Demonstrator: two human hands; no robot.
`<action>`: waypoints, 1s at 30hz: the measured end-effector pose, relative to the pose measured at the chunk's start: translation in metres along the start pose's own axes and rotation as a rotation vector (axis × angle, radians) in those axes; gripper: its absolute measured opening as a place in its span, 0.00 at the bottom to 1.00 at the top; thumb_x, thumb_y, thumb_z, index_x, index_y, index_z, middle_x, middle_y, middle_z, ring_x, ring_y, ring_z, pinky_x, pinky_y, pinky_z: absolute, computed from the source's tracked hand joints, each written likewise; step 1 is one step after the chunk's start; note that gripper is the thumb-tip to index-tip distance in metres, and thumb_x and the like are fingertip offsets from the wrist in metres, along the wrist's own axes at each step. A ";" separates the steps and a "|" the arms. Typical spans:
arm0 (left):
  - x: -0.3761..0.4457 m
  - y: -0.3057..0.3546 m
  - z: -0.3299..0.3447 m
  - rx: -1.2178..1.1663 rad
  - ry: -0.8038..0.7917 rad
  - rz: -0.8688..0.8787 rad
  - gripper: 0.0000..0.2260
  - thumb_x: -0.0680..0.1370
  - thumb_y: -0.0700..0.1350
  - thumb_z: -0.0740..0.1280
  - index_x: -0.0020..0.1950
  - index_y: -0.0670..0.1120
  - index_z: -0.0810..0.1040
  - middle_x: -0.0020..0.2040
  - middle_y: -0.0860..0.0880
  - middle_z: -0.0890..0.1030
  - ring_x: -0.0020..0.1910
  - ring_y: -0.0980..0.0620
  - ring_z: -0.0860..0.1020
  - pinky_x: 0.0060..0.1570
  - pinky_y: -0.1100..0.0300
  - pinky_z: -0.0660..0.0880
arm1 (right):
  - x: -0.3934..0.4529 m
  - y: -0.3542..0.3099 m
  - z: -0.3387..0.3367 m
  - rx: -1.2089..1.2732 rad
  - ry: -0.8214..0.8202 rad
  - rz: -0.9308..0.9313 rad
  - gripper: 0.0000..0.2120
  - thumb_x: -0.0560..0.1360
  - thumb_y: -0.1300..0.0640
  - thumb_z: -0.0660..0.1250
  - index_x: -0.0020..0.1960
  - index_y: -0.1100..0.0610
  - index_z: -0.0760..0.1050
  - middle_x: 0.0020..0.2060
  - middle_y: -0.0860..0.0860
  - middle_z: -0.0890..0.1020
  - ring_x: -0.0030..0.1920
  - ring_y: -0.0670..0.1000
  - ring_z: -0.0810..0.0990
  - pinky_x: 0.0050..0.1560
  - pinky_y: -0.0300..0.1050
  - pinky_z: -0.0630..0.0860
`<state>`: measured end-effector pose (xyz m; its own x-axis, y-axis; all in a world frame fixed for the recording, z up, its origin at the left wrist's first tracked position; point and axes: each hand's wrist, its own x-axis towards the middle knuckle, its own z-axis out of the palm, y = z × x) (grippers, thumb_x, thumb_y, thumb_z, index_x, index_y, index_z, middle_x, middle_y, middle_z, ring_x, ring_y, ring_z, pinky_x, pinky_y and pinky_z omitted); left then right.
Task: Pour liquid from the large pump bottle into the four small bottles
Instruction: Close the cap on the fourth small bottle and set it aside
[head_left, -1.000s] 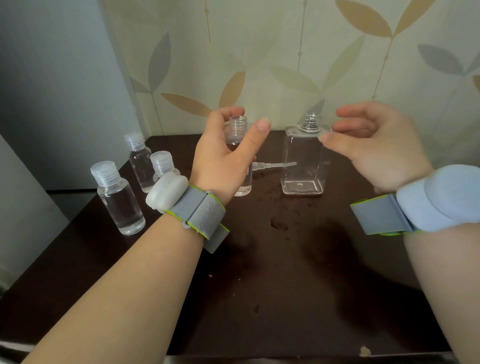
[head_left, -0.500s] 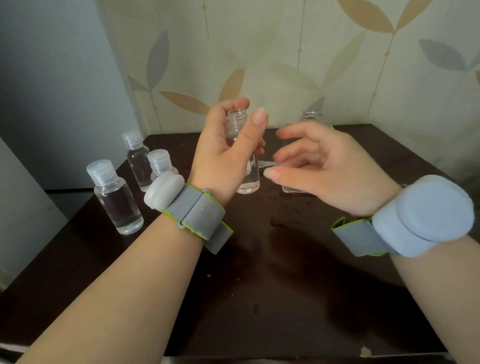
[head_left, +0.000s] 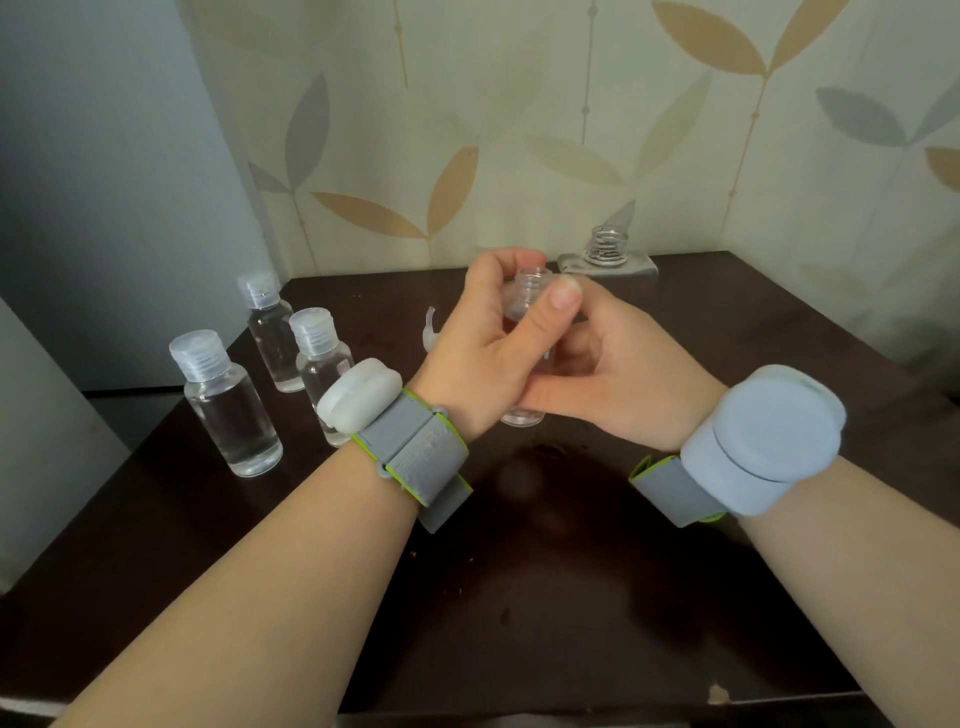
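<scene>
Right hand (head_left: 618, 374) moved in from beside the large pump bottle (head_left: 605, 257) to meet my left hand (head_left: 485, 345), both now curled round the uncapped small bottle (head_left: 524, 296), which holds clear liquid just above the dark table (head_left: 571, 597). 3 capped small bottles (head_left: 231, 410) of clear liquid stand at left. Pump bottle sits uncapped at the back, mostly hidden behind my hands, contents unreadable; pump head (head_left: 430, 332) lies behind my left hand.
</scene>
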<state>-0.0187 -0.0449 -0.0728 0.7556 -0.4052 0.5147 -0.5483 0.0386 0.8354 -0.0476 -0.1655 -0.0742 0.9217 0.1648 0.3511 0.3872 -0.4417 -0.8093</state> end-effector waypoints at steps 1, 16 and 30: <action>-0.001 0.000 0.000 0.002 -0.015 -0.007 0.13 0.73 0.55 0.62 0.53 0.51 0.64 0.39 0.55 0.74 0.33 0.67 0.76 0.38 0.73 0.72 | 0.000 0.000 0.000 -0.012 -0.007 -0.009 0.34 0.58 0.49 0.73 0.62 0.51 0.68 0.45 0.55 0.82 0.46 0.54 0.81 0.52 0.58 0.76; -0.005 0.017 0.000 0.559 -0.022 -0.027 0.31 0.70 0.60 0.67 0.66 0.44 0.63 0.57 0.51 0.69 0.62 0.53 0.68 0.59 0.64 0.65 | 0.002 0.010 -0.006 -0.109 0.073 -0.021 0.26 0.66 0.57 0.71 0.62 0.47 0.68 0.39 0.41 0.80 0.40 0.37 0.79 0.39 0.25 0.71; -0.027 0.053 -0.060 1.270 -0.346 -0.286 0.16 0.79 0.41 0.57 0.66 0.51 0.68 0.62 0.48 0.71 0.61 0.50 0.69 0.57 0.64 0.62 | 0.000 0.009 -0.005 -0.153 0.027 -0.020 0.21 0.64 0.52 0.72 0.55 0.49 0.70 0.41 0.51 0.83 0.42 0.51 0.81 0.51 0.49 0.77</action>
<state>-0.0466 0.0225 -0.0312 0.8730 -0.4723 0.1217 -0.4808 -0.8753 0.0519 -0.0445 -0.1744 -0.0793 0.9123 0.1516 0.3806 0.3954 -0.5685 -0.7215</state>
